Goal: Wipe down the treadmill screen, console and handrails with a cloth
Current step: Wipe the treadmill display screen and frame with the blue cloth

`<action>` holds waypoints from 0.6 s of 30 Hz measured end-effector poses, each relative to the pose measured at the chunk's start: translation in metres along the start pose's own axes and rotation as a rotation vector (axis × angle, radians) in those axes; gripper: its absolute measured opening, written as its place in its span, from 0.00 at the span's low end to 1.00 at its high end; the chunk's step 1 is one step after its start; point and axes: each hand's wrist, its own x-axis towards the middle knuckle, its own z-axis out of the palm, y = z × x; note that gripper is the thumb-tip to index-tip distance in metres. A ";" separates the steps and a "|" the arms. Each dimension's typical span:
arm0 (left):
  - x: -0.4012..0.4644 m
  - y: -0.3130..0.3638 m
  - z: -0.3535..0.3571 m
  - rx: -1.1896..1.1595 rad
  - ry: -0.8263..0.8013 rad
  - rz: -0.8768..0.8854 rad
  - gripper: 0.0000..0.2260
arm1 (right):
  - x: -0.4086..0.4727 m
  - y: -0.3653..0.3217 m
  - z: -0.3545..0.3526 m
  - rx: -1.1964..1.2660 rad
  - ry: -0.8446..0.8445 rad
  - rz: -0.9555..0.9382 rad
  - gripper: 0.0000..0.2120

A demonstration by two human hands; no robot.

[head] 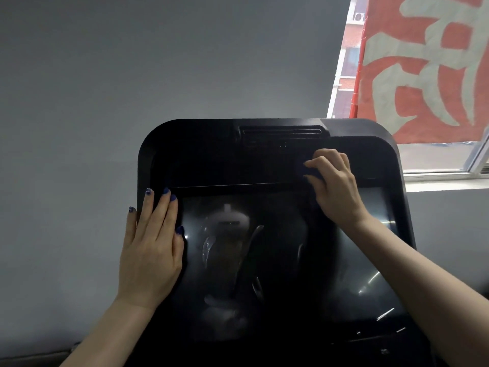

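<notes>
The right hand [334,186] pinches a dark cloth [304,168] against the console [211,160] above the screen [264,260]; the left hand [153,250] lies spread flat at the screen's left edge. The console wipe looks underway; next, sweep leftward.

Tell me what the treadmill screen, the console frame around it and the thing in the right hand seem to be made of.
Screen: likely glass or glossy plastic; it shows mirror-like reflections and bright glints.
Console frame: looks like matte black moulded plastic, with rounded corners and dull sheen.
Cloth: a dark soft fabric bunched under the right hand; too dark to tell its weave.
</notes>
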 end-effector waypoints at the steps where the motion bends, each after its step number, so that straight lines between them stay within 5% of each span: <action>1: 0.002 0.003 -0.002 0.006 -0.002 0.019 0.24 | 0.000 0.001 -0.001 0.002 -0.003 -0.003 0.07; 10: 0.043 0.084 0.013 -0.110 -0.074 0.220 0.25 | -0.002 0.003 0.003 0.028 0.017 0.005 0.07; 18: 0.064 0.122 0.044 -0.127 -0.132 0.201 0.25 | -0.002 0.006 0.002 0.063 0.014 -0.027 0.07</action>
